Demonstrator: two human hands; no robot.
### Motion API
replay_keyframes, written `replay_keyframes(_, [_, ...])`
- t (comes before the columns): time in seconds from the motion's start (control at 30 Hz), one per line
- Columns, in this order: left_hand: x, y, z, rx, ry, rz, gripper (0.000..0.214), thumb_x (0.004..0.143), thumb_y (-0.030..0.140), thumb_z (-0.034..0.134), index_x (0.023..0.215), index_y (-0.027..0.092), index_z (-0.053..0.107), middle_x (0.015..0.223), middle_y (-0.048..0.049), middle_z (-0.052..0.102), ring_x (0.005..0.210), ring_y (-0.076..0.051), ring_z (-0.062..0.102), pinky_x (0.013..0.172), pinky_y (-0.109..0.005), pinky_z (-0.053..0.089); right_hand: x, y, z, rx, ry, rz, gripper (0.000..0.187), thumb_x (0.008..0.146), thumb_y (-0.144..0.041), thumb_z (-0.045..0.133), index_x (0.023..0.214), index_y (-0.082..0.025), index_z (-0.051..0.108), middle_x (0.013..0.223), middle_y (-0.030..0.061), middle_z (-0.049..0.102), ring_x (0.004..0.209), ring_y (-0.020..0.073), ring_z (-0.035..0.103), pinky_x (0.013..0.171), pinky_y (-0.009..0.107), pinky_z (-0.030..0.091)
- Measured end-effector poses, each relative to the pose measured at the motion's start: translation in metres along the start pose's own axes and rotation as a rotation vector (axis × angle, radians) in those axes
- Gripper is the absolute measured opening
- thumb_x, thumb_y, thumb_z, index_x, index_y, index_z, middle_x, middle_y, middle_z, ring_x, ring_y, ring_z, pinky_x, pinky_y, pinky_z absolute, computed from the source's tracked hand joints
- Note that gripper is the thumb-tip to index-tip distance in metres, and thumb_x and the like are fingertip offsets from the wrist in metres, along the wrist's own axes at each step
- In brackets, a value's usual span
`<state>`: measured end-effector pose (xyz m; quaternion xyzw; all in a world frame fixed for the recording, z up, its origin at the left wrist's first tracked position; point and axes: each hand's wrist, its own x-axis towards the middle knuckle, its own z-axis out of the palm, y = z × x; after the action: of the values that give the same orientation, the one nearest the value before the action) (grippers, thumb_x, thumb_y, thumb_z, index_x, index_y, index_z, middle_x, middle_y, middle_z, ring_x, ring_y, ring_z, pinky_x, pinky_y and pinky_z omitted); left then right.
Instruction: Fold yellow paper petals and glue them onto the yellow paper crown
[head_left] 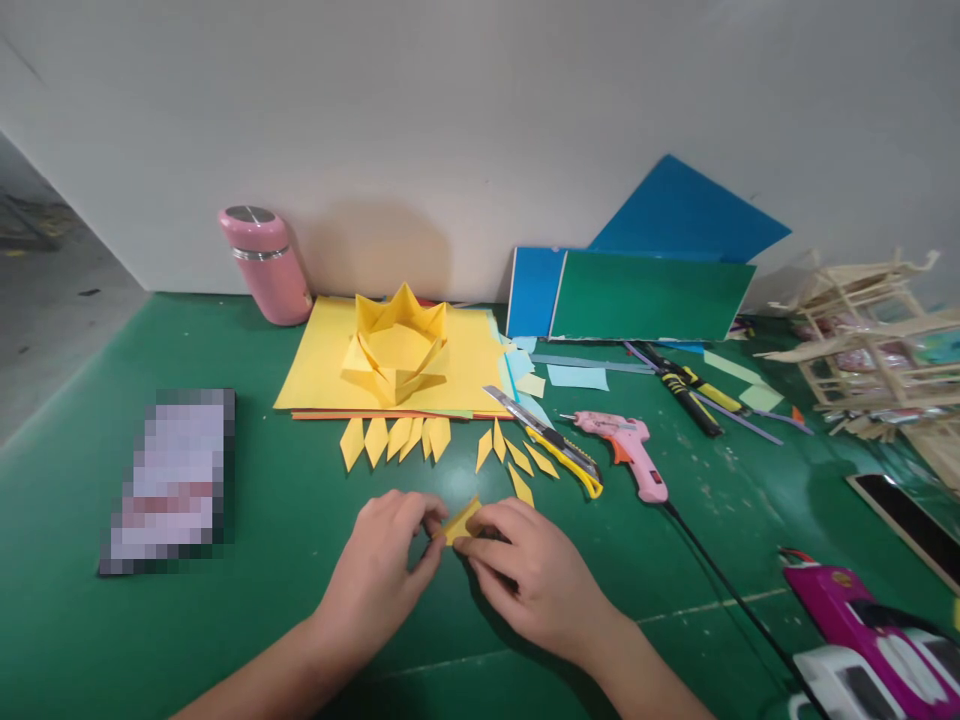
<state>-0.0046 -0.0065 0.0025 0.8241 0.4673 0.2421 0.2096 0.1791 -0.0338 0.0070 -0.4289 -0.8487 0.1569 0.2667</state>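
Yellow is the colour of the little folded paper (459,520) that both hands hold, low over the green table (285,560), near the front and in the middle. The left hand (379,575) pinches its lower left end with thumb and fingers. The right hand (536,580) pinches it from the right side, fingertips pressed on it. The two hands are close together, almost touching, and both are closed on the little folded paper. The paper is long and thin. Its long line runs from low on the left to higher on the right, and its pointy tip aims up and to the right (about toward the knife).

Just behind the hands lie yellow paper diamonds (394,438) in rows, flat on the table. Behind them is a big yellow sheet (319,360) with a folded paper crown (396,350) sitting on top. A pink bottle (266,265) stands upright by the wall. To the right lie a yellow knife (551,445) and a pink glue gun (628,452), side by side, near each other but apart.
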Motion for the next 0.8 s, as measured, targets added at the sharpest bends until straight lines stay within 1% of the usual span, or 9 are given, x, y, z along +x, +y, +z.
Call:
replay_keyframes(0.1, [0.000,-0.001,0.000,-0.009,0.005,0.003,0.013,0.077,0.011,0.052,0.085,0.021,0.055,0.075,-0.0001,0.065,0.070,-0.020,0.060,0.065,-0.032,0.046,0.000,0.002,0.001,0.023,0.101,0.011,0.022,0.087,-0.012,0.046,0.089,-0.018,0.068,0.088,0.0086,0.063,0.081,0.0195,0.055,0.070,0.034,0.049])
replay_keyframes(0.2, [-0.001,-0.002,0.001,-0.011,0.011,0.033,0.011,0.079,0.012,0.051,0.084,0.021,0.054,0.074,0.0006,0.064,0.068,-0.018,0.059,0.064,-0.030,0.045,0.001,0.006,0.002,0.008,0.218,0.034,0.021,0.088,-0.014,0.048,0.101,-0.019,0.065,0.100,0.0100,0.063,0.091,0.0211,0.056,0.079,0.038,0.049])
replay_keyframes(0.23, [-0.001,-0.002,0.001,-0.010,0.023,0.049,0.010,0.080,0.013,0.050,0.084,0.021,0.054,0.075,0.0004,0.064,0.068,-0.018,0.059,0.064,-0.030,0.046,0.002,0.006,0.003,0.010,0.222,0.037,0.022,0.089,-0.015,0.049,0.106,-0.019,0.063,0.103,0.0101,0.063,0.094,0.0215,0.056,0.081,0.038,0.048])
replay_keyframes(0.3, [-0.002,-0.001,0.001,0.004,0.087,0.086,0.009,0.083,0.013,0.048,0.085,0.020,0.053,0.079,-0.0014,0.063,0.070,-0.018,0.059,0.065,-0.030,0.047,0.003,0.008,0.006,0.036,0.189,0.041,0.022,0.091,-0.016,0.050,0.109,-0.019,0.061,0.098,0.0089,0.066,0.089,0.0206,0.057,0.077,0.036,0.049])
replay_keyframes(0.4, [-0.005,0.002,-0.001,0.051,0.148,0.182,0.015,0.086,0.011,0.043,0.083,0.020,0.054,0.084,-0.0040,0.061,0.075,-0.018,0.059,0.067,-0.030,0.048,0.003,0.009,0.009,0.089,0.167,0.068,0.019,0.092,-0.015,0.048,0.100,-0.019,0.064,0.081,0.0059,0.066,0.075,0.0181,0.057,0.065,0.031,0.049])
replay_keyframes(0.5, [-0.010,0.006,-0.003,0.086,0.059,0.295,0.024,0.085,0.006,0.039,0.087,0.020,0.059,0.085,-0.0046,0.064,0.076,-0.019,0.059,0.069,-0.031,0.049,0.001,0.010,0.010,0.112,0.199,0.096,0.019,0.090,-0.014,0.048,0.100,-0.018,0.064,0.079,0.0059,0.065,0.072,0.0175,0.058,0.064,0.029,0.049])
replay_keyframes(0.63, [-0.015,0.006,-0.002,0.096,-0.052,0.282,0.038,0.080,0.002,0.038,0.104,0.021,0.062,0.098,-0.0064,0.066,0.087,-0.021,0.061,0.079,-0.034,0.052,-0.001,0.013,0.008,0.106,0.182,0.148,0.026,0.087,-0.014,0.047,0.108,-0.018,0.062,0.073,0.0040,0.062,0.068,0.0166,0.057,0.060,0.027,0.048])
replay_keyframes(0.73, [-0.013,0.004,-0.001,0.090,-0.081,0.280,0.039,0.080,0.001,0.039,0.104,0.021,0.063,0.097,-0.0059,0.066,0.087,-0.020,0.061,0.078,-0.033,0.053,-0.001,0.013,0.007,0.095,0.152,0.169,0.029,0.085,-0.012,0.047,0.108,-0.018,0.063,0.068,0.0022,0.059,0.064,0.0157,0.054,0.057,0.026,0.046])
replay_keyframes(0.8, [-0.012,0.003,-0.001,0.093,-0.074,0.320,0.038,0.080,0.001,0.040,0.102,0.021,0.064,0.098,-0.0062,0.066,0.087,-0.020,0.061,0.078,-0.033,0.053,0.000,0.013,0.007,0.098,0.146,0.181,0.026,0.085,-0.014,0.048,0.106,-0.017,0.064,0.065,0.0014,0.057,0.061,0.0151,0.052,0.056,0.026,0.044])
